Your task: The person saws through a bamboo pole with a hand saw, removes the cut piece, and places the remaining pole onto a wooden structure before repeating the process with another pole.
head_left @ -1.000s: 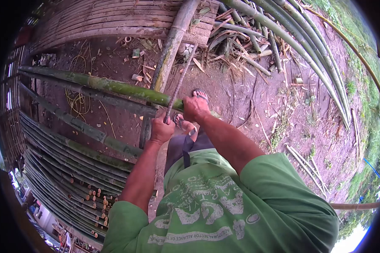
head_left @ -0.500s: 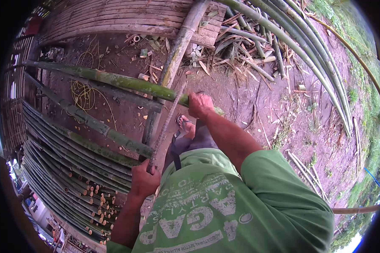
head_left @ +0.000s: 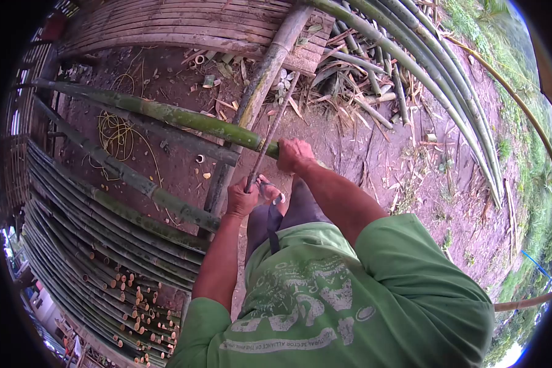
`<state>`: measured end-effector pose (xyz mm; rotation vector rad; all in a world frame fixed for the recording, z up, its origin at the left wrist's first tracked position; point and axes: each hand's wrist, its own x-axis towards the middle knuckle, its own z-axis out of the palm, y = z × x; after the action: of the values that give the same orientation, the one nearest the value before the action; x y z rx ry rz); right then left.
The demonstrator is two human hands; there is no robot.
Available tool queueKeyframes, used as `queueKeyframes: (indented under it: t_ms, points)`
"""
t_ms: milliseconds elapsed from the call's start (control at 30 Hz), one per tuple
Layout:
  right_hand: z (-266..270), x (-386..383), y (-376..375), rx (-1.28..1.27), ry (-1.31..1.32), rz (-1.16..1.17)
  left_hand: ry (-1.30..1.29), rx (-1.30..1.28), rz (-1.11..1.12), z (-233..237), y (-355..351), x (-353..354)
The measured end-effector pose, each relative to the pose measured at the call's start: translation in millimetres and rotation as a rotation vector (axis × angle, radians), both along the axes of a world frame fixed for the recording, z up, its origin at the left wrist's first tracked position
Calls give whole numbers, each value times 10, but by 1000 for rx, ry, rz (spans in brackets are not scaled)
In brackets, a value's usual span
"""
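Note:
My left hand (head_left: 243,199) is closed around the near end of a long, narrow saw (head_left: 278,122). Its thin blade points away from me and lies across a green bamboo pole (head_left: 196,119), close to the pole's right end. Just right of the blade, my right hand (head_left: 294,153) wraps over that end of the pole. The pole rests on a slanting bamboo support (head_left: 265,76). Where the blade meets the bamboo, I cannot make out a cut. Below my left hand shows a foot in a slipper (head_left: 270,191).
A large stack of bamboo poles (head_left: 122,230) lies at the lower left. A slatted bamboo platform (head_left: 165,24) stands ahead, with offcuts (head_left: 362,80) beside it. Long curved poles (head_left: 435,73) arch at the right. A yellow rope (head_left: 116,138) lies on the dirt.
My left hand has pushed the saw forward and to the right, so more blade reaches beyond the pole. My right hand has stayed gripping the pole. The view has shifted slightly.

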<state>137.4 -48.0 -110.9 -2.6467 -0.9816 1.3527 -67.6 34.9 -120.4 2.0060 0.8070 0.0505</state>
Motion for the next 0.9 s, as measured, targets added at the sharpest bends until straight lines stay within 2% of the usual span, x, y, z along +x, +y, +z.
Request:
queueKeyframes:
  t_ms: [33,67,167,267,367,433,467,500,533,567,600,633,667,733,800,900]
  points:
    - [-20,-16,-16,9,-9,0,52,-44,19,288,-14,84]
    - [-35,-14,-14,20,-16,0,185,23,-64,514,31,198]
    - [8,-4,-7,44,-54,3,292,-20,-127,1343,27,128]
    - [31,-68,-5,29,-25,-34,460,-44,-141,1967,-46,-435]
    - [17,-40,-5,18,16,-52,565,-71,-111,2325,-99,-452]
    - [-12,-20,-24,29,17,-31,547,-66,-110,2201,-63,-360]
    - [-21,-3,-37,47,-4,-12,497,-51,-113,1991,18,-289]
    - [-100,3,-29,65,-19,15,451,-38,-107,1747,60,-222]
    - [-253,-56,-74,122,-11,-63,410,-5,-101,1360,91,18]
    - [-246,23,-65,114,-25,-46,340,41,-90,862,138,452]
    - [-145,26,-10,116,-25,-26,184,-36,-26,588,113,716]
    - [-61,-4,-40,104,-22,-18,198,-9,-47,437,126,803]
    - [-195,-38,-80,146,-70,6,210,25,-64,353,118,818]
    - [-85,-82,-72,137,-19,-15,76,25,-39,303,106,601]
    - [-101,-29,-65,115,-48,16,-47,29,-17,1,90,353]
    - [-105,-40,-44,82,-65,28,-142,7,-10,-28,53,266]
